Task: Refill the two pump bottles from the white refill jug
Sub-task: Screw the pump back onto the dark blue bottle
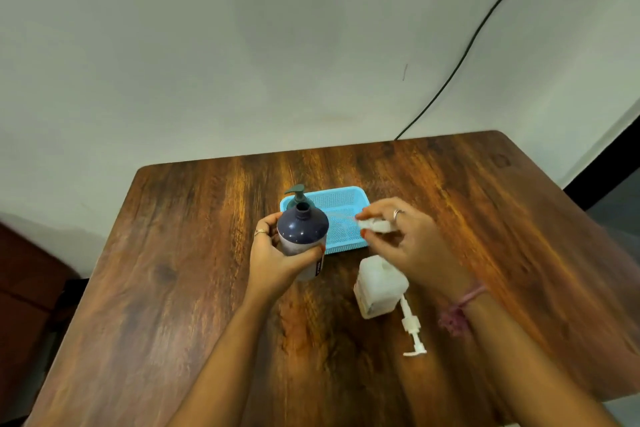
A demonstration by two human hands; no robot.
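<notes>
My left hand (273,260) grips a dark navy bottle (303,232) that stands upright on the table with its neck open and no pump on it. Just right of it, over the blue basket (346,196), my right hand (412,250) pinches a small white pump piece (375,225), which is blurred. The white refill jug (379,288) stands on the table below my right hand. A second bottle's teal pump (297,196) shows behind the navy bottle, at the basket's left end. A white pump with its tube (412,329) lies flat near the jug.
The wooden table (173,288) runs to a pale wall at the back. A black cable (485,21) hangs down the wall to the table's far right edge. Dark furniture (27,288) stands left of the table.
</notes>
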